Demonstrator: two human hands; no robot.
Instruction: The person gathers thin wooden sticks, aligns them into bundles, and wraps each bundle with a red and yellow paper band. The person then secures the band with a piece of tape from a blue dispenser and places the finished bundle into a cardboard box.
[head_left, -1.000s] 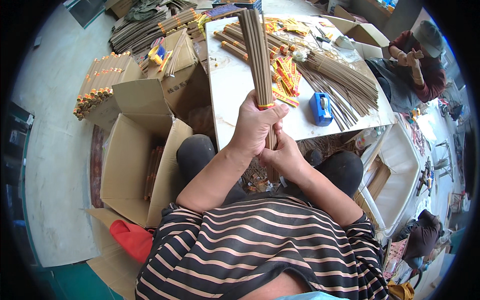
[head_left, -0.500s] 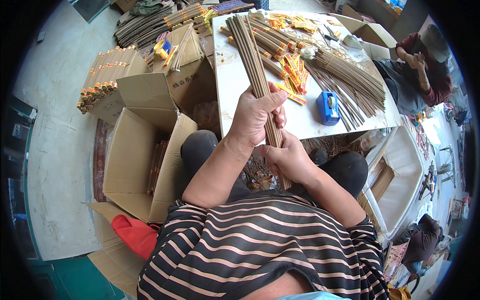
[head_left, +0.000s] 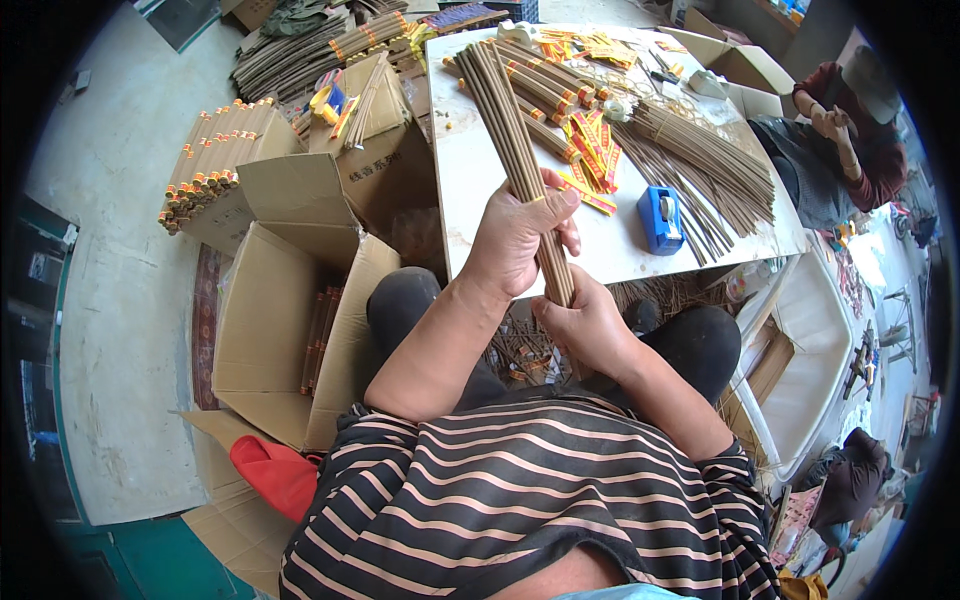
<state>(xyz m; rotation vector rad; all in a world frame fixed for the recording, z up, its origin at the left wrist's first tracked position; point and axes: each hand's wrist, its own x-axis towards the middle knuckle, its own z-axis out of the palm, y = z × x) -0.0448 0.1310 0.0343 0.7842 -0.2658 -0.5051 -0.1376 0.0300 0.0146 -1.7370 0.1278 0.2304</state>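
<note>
A bundle of brown incense sticks point(head_left: 503, 125) slants up and away from my lap, its far end over the near left part of the table. Around its middle my left hand point(head_left: 520, 235) is closed, thumb laid across the sticks. Lower down, my right hand point(head_left: 592, 325) wraps the near part of the same bundle, close to my lap. Its palm and fingers mostly hide the lower end. On the white table point(head_left: 465, 215) beyond my hands lie red and yellow paper labels point(head_left: 592, 150) and a blue tape dispenser point(head_left: 661, 220).
Banded bundles point(head_left: 540, 85) and loose incense sticks point(head_left: 705, 160) cover much of the table. An open cardboard box point(head_left: 265, 330) stands by my left knee; stacked bundles point(head_left: 215, 150) are farther left. A person point(head_left: 850, 140) sits beyond the table's right side. A white bin point(head_left: 815, 350) is at right.
My right hand has shifted slightly on the bundle and now hides more of its lower end. The bundle's far end has dropped a little. My left hand keeps its hold.
</note>
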